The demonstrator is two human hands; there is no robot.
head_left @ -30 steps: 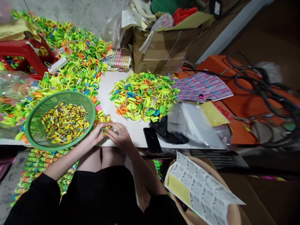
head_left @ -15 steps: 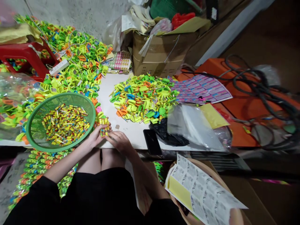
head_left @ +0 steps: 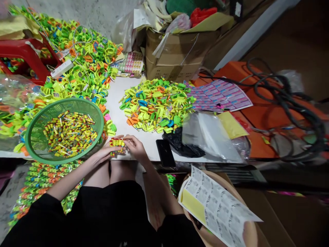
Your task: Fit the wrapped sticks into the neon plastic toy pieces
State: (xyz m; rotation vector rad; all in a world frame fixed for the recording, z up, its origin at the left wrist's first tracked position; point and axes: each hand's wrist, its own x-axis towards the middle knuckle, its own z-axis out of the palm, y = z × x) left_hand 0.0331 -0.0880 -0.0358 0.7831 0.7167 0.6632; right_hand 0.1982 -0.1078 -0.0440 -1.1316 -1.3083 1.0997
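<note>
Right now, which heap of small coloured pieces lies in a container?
The yellow heap in the green basket, beside the left hand; the other heaps lie loose on the table.

Bare tabletop point(head_left: 120, 115) lies open between green basket point(head_left: 28, 135) and plastic pile point(head_left: 154, 106).

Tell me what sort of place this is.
Probably a small piecework workshop, perhaps at home: heaps of bright plastic pieces cover the white table, a green basket holds small yellow parts, and printed sticker sheets lie near a stuffed cardboard box.
</note>
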